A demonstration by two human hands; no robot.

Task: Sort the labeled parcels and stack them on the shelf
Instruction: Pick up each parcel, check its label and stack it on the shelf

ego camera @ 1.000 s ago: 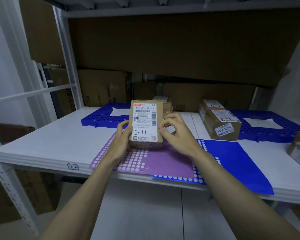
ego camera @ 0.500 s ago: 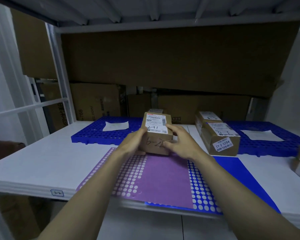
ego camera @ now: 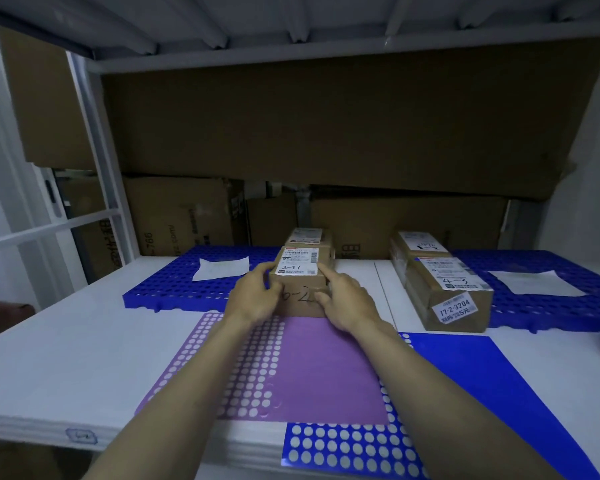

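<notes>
Cardboard sheeting (ego camera: 343, 119), flat, brown and matte, walls off the back of the white shelf (ego camera: 66, 341) far beyond both hands, with printed cartons (ego camera: 184, 216) standing below it. Under the forearms lies a thin purple mat (ego camera: 326, 372) with rows of round punched holes along its edges, overlapping a glossy blue mat (ego camera: 492, 386) of the same pattern to the right of the right hand. Rigid blue plastic grid pallets sit further back: one (ego camera: 174, 289) to the left of the left hand carrying a white paper sheet (ego camera: 222, 268), another (ego camera: 568, 306) far to the right.

Right of the right hand stand two taped kraft boxes (ego camera: 447, 289) end to end, labelled "4-3" and "17-2-3204".

The parcel (ego camera: 302, 282) is a small rectangular cardboard box standing on the shelf at the far edge of the purple mat, a white barcode label with handwritten "241" on top and "6-2" scrawled on its near face. A similar box (ego camera: 309, 237) sits directly behind it. The left hand (ego camera: 257, 299) grasps its left side, thumb on the top edge; the right hand (ego camera: 347, 303) grasps its right side, forefinger along the top edge.
</notes>
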